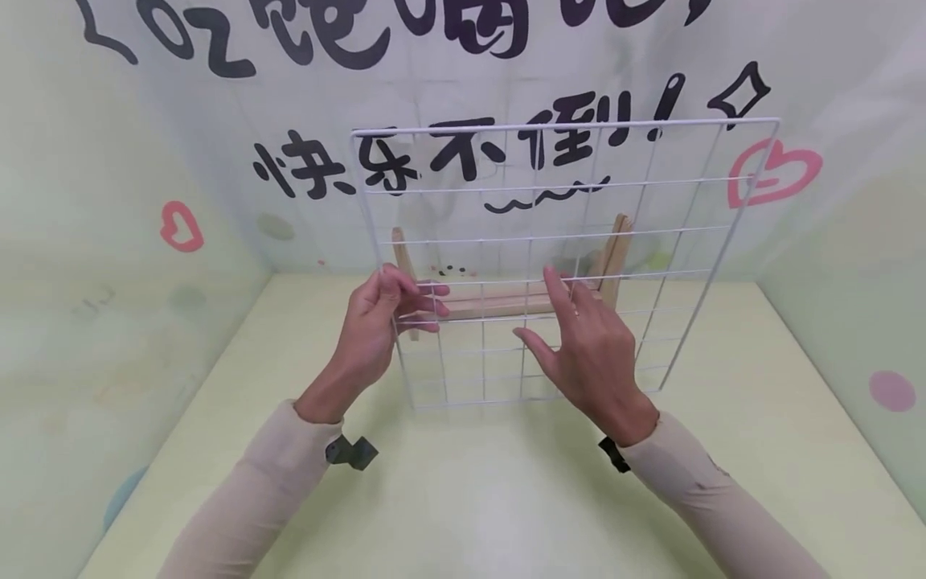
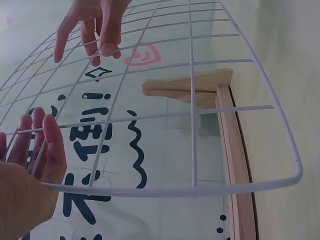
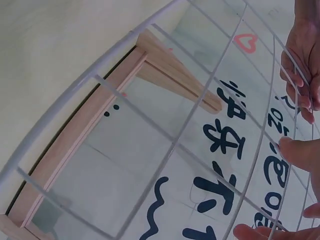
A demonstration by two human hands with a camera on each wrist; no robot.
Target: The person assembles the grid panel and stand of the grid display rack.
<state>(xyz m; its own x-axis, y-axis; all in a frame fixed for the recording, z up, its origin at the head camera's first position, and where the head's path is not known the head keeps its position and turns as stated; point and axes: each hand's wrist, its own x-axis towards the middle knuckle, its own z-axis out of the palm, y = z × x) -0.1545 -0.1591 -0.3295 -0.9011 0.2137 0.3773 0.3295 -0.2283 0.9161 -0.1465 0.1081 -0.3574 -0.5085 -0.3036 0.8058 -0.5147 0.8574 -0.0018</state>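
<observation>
The wire grid stands near-upright over the tabletop, before the wooden stand; from the head view we judge it could swing into the stand if the left hand's one-edge hold twists, since the right hand is spread. The left wrist view shows us the left fingers curled round the grid's edge; in the right wrist view we see the right thumb and a fingertip wide apart, pinching nothing.

White backdrop | black lettering | pink hearts | purple spot | pale yellow-green table
</observation>
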